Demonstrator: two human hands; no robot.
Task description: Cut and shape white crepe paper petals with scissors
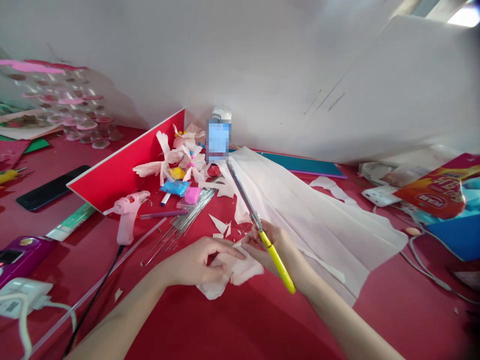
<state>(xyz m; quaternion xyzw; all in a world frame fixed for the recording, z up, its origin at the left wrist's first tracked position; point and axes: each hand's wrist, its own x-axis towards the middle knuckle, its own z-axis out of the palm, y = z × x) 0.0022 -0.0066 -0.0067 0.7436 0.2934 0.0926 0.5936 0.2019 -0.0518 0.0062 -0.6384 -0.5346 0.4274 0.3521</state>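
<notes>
My left hand (204, 262) pinches a piece of white petal-shaped paper (247, 270) just above the red table. At the paper's right edge are the fingers of my right hand (275, 247). A long metal tool with a yellow handle (277, 260) slants up through my right hand, its shaft pointing away from me; its exact kind is unclear. Beyond my hands lie small white paper scraps (221, 225) and a bundle of thin wires (195, 212). A large pleated white sheet (318, 215) spreads to the right of my right hand.
White paper flowers (165, 160) rest against a red board (123, 165). A pink glue gun (127, 215) and a black phone (52, 187) lie left. An upright phone (218, 140) stands by the wall. Cables (420, 250) and a red packet (438, 187) are right.
</notes>
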